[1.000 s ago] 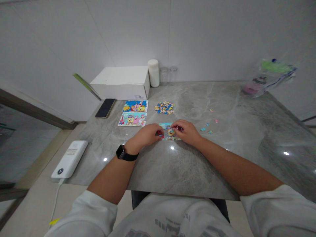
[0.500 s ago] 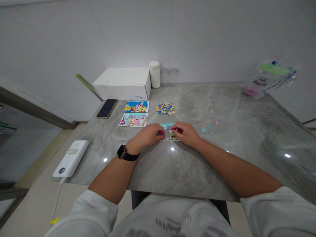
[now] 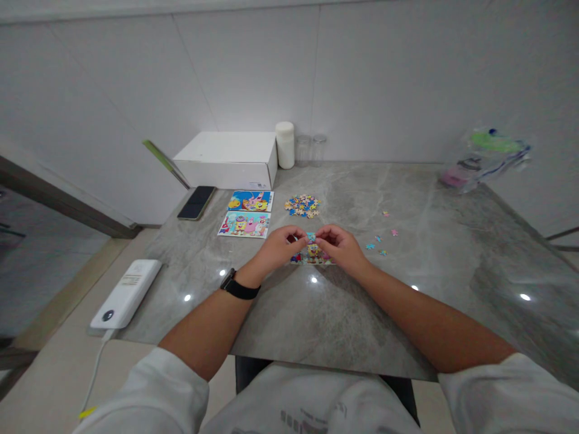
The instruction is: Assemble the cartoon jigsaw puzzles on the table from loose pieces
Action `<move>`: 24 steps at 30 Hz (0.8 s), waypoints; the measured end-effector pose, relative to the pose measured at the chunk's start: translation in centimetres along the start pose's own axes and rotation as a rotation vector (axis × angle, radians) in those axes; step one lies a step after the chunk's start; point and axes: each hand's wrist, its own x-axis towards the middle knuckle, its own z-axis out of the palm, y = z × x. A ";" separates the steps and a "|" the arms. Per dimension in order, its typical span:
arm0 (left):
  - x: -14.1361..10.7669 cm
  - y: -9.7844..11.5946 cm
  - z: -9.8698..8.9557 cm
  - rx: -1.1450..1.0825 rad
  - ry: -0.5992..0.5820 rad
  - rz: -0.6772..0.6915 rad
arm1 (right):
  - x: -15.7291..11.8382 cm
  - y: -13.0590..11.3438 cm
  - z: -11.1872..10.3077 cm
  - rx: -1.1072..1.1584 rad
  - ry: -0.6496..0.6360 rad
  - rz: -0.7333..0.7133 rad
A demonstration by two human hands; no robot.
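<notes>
Well, pale walls (image 3: 384, 84) border the grey tabletop (image 3: 325, 313).

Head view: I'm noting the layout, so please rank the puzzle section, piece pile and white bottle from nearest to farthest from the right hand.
1. Puzzle section: just left of the right hand.
2. Piece pile: beyond the hand, to its left.
3. White bottle: behind the pile, beside the white box.
</notes>
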 end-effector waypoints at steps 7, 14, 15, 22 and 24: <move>0.2 0.1 -0.5 -0.130 0.017 -0.047 | -0.2 0.5 -0.1 -0.191 -0.030 -0.093; 0.2 -0.4 -0.6 -0.095 -0.058 -0.063 | -0.5 0.0 -0.2 -0.354 -0.030 -0.224; 0.1 -0.4 -0.6 -0.089 -0.068 -0.061 | -0.5 -0.1 -0.2 -0.362 -0.031 -0.218; 0.0 -0.4 -0.3 -0.035 -0.139 -0.044 | -0.4 0.0 0.1 -0.311 -0.054 -0.171; 0.0 -0.4 -0.3 0.002 -0.154 -0.031 | -0.3 0.1 0.0 -0.315 -0.092 -0.157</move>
